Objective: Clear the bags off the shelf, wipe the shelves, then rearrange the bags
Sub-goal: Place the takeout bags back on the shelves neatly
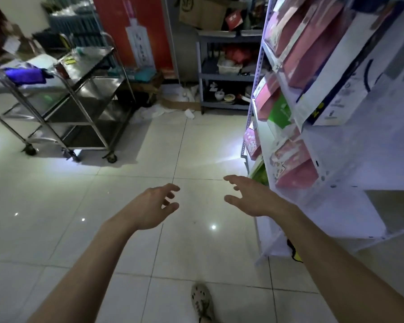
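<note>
Both bare hands reach forward over the pale glossy floor tiles (126, 229), empty and open. The left hand (153, 206) has its fingers loosely curled, the right hand (250, 198) has its fingers spread and lies nearer the white metal shelf unit (259, 127) that runs along the right side. Neither hand touches anything.

The task's things — the pink and red paper gift bags (296, 166) on the lower tier, more pink bags (299, 38) on the upper tier, and a white bag with dark blue print (350, 73) at the near end — all stand leaning in rows on the shelves. By that showing the clearing step is in hand and barely begun, since the tiers in view are full and no bare board is ready for wiping.

A folded purple cloth (25, 75) lies on the top of a stainless steel wheeled trolley (89, 94) at the left, well apart from the shelves — a likely wiper for later, and the trolley a likely place to put the bags.

The next move calls for the right hand to turn toward the lower tier and close on the upper edge or handles of the nearest pink bag, with the left hand supporting its side. The bags lean on one another, so pulling one may tip its neighbours.
</note>
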`<state>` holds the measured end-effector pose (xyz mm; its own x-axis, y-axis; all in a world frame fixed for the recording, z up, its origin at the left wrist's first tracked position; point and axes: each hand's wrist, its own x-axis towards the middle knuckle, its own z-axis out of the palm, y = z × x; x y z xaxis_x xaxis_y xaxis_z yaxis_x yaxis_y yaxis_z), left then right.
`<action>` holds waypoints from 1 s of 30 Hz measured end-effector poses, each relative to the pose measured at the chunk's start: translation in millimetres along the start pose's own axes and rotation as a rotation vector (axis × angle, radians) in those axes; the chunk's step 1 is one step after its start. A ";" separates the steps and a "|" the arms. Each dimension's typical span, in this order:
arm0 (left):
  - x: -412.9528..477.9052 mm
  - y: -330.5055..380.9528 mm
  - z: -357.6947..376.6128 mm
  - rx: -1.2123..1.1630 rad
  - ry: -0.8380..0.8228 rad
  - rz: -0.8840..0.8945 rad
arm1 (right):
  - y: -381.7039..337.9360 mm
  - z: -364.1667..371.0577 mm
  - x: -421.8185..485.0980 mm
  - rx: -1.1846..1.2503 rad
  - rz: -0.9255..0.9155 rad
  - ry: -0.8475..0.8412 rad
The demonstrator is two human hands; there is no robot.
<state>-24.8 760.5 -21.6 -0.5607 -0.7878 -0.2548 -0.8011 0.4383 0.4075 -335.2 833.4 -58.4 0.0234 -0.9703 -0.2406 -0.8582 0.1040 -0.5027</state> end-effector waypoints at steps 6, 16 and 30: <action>96.1 -58.6 -82.2 0.027 -0.024 0.017 | -39.0 -25.8 105.8 0.090 0.041 0.036; 285.3 -109.6 -194.5 0.040 0.026 0.240 | -61.5 -102.6 224.4 0.077 0.197 0.237; 504.2 10.3 -266.3 0.084 -0.216 0.857 | -63.6 -194.0 240.2 0.067 0.706 0.709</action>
<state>-260.1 252.6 87.6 -0.9953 -0.0793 -0.0548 -0.0958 0.8773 0.4703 -374.5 551.3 76.8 -0.8098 -0.5854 0.0381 -0.5267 0.6969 -0.4868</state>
